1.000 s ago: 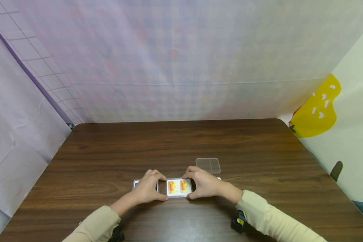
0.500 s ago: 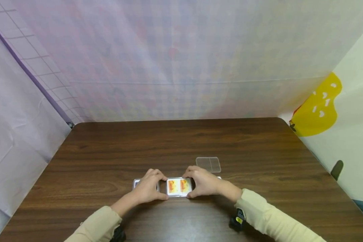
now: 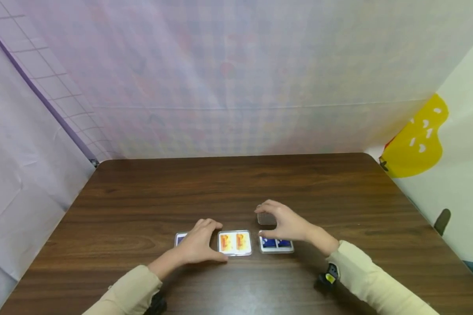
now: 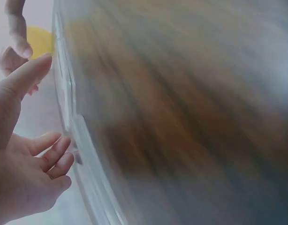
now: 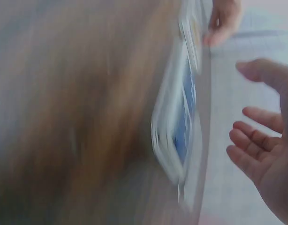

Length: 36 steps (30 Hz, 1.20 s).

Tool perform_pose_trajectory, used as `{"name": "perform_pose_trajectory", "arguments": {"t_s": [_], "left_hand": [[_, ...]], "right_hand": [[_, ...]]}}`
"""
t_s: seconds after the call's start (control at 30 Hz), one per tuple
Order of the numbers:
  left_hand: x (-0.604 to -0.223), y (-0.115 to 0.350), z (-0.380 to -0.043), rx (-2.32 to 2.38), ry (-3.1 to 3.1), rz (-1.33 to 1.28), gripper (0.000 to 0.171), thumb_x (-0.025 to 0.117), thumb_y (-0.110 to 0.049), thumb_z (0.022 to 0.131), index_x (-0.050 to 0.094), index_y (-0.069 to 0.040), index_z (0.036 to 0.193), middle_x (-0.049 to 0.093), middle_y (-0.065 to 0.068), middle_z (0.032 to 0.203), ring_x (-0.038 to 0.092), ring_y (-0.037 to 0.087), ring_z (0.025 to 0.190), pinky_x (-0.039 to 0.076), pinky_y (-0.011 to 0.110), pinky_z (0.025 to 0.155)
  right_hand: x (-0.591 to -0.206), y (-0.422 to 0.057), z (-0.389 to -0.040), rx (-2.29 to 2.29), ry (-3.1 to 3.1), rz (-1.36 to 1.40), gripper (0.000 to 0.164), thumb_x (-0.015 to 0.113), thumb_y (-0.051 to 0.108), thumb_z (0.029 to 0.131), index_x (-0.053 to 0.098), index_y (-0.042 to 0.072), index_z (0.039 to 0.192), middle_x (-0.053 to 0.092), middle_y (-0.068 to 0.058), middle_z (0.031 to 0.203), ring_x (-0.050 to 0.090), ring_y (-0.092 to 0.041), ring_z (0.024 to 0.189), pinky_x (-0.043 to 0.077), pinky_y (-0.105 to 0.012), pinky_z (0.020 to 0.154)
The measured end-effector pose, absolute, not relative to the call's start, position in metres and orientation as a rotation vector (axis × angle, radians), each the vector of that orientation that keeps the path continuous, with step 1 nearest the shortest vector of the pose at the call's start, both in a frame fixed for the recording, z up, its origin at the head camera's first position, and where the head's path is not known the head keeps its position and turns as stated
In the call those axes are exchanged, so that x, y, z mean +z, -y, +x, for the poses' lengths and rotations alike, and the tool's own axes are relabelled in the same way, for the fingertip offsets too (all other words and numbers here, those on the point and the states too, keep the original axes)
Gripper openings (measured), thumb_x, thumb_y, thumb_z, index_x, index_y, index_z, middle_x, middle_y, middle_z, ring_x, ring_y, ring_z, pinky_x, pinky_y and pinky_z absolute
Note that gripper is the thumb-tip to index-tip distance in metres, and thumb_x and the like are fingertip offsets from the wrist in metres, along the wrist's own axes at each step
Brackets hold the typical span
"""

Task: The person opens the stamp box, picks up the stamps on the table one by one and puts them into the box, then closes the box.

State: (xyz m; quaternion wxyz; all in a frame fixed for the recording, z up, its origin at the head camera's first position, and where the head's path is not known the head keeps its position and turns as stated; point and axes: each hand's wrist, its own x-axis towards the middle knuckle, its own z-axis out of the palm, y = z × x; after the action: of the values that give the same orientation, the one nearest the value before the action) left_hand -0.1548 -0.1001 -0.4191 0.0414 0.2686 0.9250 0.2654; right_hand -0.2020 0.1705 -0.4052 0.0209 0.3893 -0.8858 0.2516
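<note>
Three flat clear plastic cases lie in a row on the table. The middle case (image 3: 234, 243) shows two white cards with orange-yellow prints. My left hand (image 3: 199, 245) spreads thumb and fingers at its left end, with the thumb tip by the near corner. Below that hand, the left case (image 3: 179, 238) is mostly hidden. The right case (image 3: 276, 247) holds two dark blue pieces. My right hand (image 3: 289, 223) is over its far side, fingers apart with nothing between them, and partly covers a thin clear lid (image 3: 265, 218). The right wrist view shows this hand (image 5: 270, 136) beside the blurred right case (image 5: 179, 112).
The brown wood-grain table (image 3: 236, 188) stretches back to a pale checked curtain (image 3: 228, 78). White cloth hangs at the left, and a yellow printed shape (image 3: 414, 140) marks the right-hand cloth. Both forearms wear cream sleeves with dark wrist cameras.
My right hand has let go of the middle case's right end and moved right and away, uncovering the right case. My left hand's fingers have shifted slightly right. The middle case stays put.
</note>
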Motion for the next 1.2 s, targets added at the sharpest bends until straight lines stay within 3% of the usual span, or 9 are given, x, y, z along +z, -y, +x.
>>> {"name": "perform_pose_trajectory", "arguments": {"t_s": [0.17,0.37,0.6,1.2], "left_hand": [[-0.414,0.084,-0.161,0.826,-2.846,0.897,0.074,0.077,-0.042,0.064,0.052,-0.001,0.12,0.055,0.01,0.116,0.046,0.025,0.108,0.039,0.04,0.094],[-0.411,0.059,-0.165,0.747,-2.89,0.937,0.075,0.077,-0.046,0.063,0.054,-0.002,0.118,0.056,0.008,0.115,0.048,0.023,0.106,0.041,0.036,0.093],[-0.413,0.025,-0.164,0.589,-2.928,0.908,0.077,0.075,-0.056,0.059,0.059,-0.006,0.115,0.058,0.003,0.107,0.05,0.018,0.099,0.044,0.028,0.086],[-0.426,0.009,-0.166,0.662,-2.932,0.896,0.061,0.08,-0.041,0.059,0.063,-0.007,0.106,0.058,0.001,0.102,0.05,0.015,0.092,0.043,0.023,0.083]], "right_hand": [[-0.404,-0.204,-0.221,0.894,2.711,1.08,0.057,0.078,0.027,0.064,0.058,0.001,0.111,0.058,-0.009,0.106,0.057,-0.023,0.092,0.048,-0.04,0.079],[-0.414,-0.23,-0.236,0.962,2.805,0.991,0.055,0.079,0.024,0.067,0.058,-0.001,0.111,0.06,-0.011,0.109,0.058,-0.026,0.098,0.048,-0.038,0.084],[-0.426,-0.237,-0.244,1.115,2.87,0.972,0.063,0.079,0.019,0.066,0.052,-0.009,0.116,0.056,-0.021,0.112,0.055,-0.033,0.102,0.047,-0.041,0.086],[-0.434,-0.234,-0.243,1.034,2.882,1.009,0.057,0.08,0.02,0.064,0.057,-0.004,0.11,0.054,-0.012,0.107,0.052,-0.026,0.099,0.044,-0.042,0.087]]}}
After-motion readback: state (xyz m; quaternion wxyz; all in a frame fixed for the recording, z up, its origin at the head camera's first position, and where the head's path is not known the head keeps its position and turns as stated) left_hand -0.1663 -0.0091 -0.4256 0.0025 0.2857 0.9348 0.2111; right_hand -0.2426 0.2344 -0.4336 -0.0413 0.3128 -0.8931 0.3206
